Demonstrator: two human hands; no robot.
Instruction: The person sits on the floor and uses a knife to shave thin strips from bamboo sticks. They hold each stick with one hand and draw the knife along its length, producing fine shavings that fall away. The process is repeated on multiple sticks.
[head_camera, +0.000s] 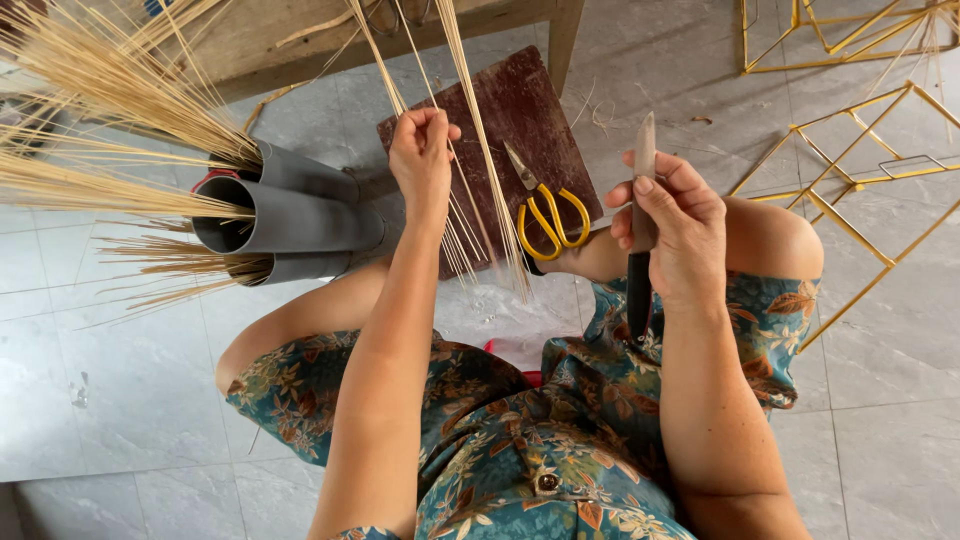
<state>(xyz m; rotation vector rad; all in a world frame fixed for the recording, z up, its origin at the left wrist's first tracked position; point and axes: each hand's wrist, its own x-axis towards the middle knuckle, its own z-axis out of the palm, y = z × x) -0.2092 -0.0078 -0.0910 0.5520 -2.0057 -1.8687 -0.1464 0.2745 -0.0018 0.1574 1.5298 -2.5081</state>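
My left hand (422, 160) is closed around a bundle of thin bamboo sticks (470, 150) that run from the top of the view down past a brown wooden board (520, 105). My right hand (672, 225) grips a knife (641, 235) with a black handle, its blade pointing up and away from me. The knife is held apart from the sticks, to their right. Yellow-handled scissors (548, 212) lie on the board between my hands.
Grey plastic pipes (290, 215) stuffed with many bamboo sticks lie at the left on the tiled floor. Yellow stick frames (850, 190) stand at the right and top right. A wooden table leg (563, 40) rises behind the board. My knees flank the board.
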